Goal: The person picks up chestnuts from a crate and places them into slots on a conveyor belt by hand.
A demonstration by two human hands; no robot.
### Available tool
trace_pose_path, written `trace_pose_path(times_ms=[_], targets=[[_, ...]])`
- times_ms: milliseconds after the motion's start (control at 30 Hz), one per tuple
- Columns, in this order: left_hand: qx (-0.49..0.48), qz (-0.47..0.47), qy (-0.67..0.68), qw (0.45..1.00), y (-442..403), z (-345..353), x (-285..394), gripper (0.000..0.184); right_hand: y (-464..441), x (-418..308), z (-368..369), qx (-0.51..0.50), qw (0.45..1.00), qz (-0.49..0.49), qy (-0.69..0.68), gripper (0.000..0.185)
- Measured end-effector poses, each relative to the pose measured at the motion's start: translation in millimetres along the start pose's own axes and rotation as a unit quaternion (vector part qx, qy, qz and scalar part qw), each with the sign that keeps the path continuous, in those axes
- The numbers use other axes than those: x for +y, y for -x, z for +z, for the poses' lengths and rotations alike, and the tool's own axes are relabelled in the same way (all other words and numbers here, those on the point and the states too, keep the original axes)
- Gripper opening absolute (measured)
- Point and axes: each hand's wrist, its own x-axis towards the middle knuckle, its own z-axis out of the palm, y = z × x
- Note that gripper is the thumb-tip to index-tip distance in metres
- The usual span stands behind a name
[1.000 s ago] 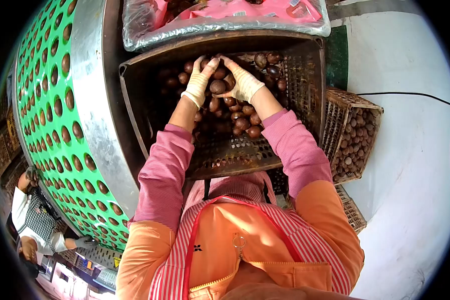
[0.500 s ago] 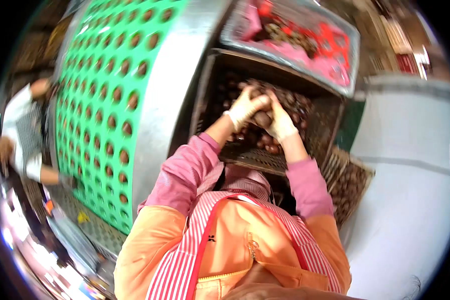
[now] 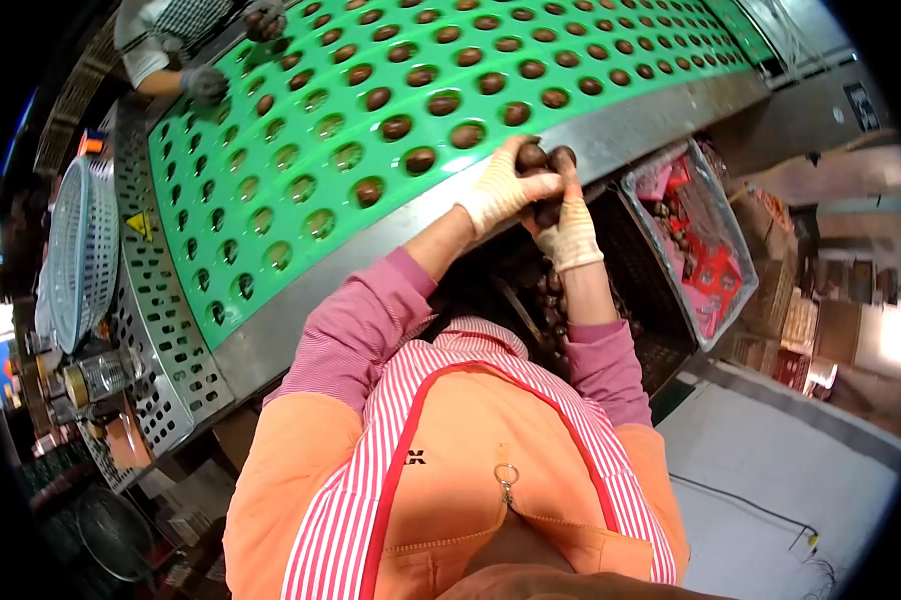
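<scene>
My left hand and my right hand, both in pale ribbed gloves, are cupped together around several round brown nuts over the metal rim of a green belt. The belt has rows of oval pockets. Many pockets hold a brown nut; those in a patch at the left look bare. Below my right hand is a dark crate with more nuts, partly hidden by my arm.
A plastic-lined bin with pink and red bags stands at the right. Across the belt, a co-worker's gloved hands are at its far edge. At the left are a perforated metal plate and a blue basket. A cable lies on the floor.
The view has turned from the crate towards the green belt. My hands have left the crate's inside with several nuts between them and are now above the belt's metal rim.
</scene>
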Motion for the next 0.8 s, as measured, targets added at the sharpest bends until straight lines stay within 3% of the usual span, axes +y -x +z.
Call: trace_pose_path(times_ms=[33,67,100,233,367,433,500,533,567,633,700,733,767,800], targets=[[0.021,0.012,0.012,1.000,-7,-16,8,0.086,-15,-2,16,-0.015,1.000,0.010,0.017,0.054],[0.035,0.016,0.003,0.999,-14,-33,15,0.086,-39,-2,18,-0.100,0.993,0.014,0.054,0.056],[0.047,0.020,-0.006,0.999,-22,-51,20,0.086,-48,-1,38,-0.098,0.994,0.018,0.051,0.057],[0.137,-0.025,0.045,0.989,18,-161,7,0.092,-107,77,97,-0.231,0.963,0.099,0.103,0.059],[0.232,0.000,0.099,0.968,61,-246,-30,0.074,-112,144,161,-0.145,0.946,0.111,0.267,0.057],[0.262,-0.026,0.027,0.964,48,-255,-37,0.066,-157,144,145,-0.173,0.868,-0.079,0.458,0.059],[0.300,-0.088,-0.030,0.950,33,-239,-20,0.054,-192,110,128,-0.129,0.744,-0.241,0.609,0.060],[0.292,-0.062,-0.084,0.951,20,-238,-26,0.054,-199,88,123,-0.100,0.780,-0.230,0.573,0.060],[0.283,-0.037,-0.139,0.948,9,-236,-31,0.053,-185,46,136,-0.130,0.852,-0.049,0.504,0.061],[0.271,0.012,-0.149,0.951,-15,-229,-19,0.054,-215,21,112,-0.176,0.799,-0.020,0.575,0.060],[0.259,-0.015,-0.059,0.964,-49,-220,-5,0.056,-227,-12,107,-0.182,0.829,-0.079,0.522,0.060],[0.259,0.029,-0.029,0.965,-67,-219,-2,0.056,-232,-30,117,-0.130,0.803,-0.082,0.576,0.060],[0.254,0.056,-0.064,0.964,-87,-221,-1,0.055,-237,-39,125,-0.084,0.735,-0.170,0.651,0.061],[0.240,0.042,-0.114,0.963,-105,-223,1,0.054,-251,-47,127,-0.088,0.677,-0.175,0.710,0.062]])
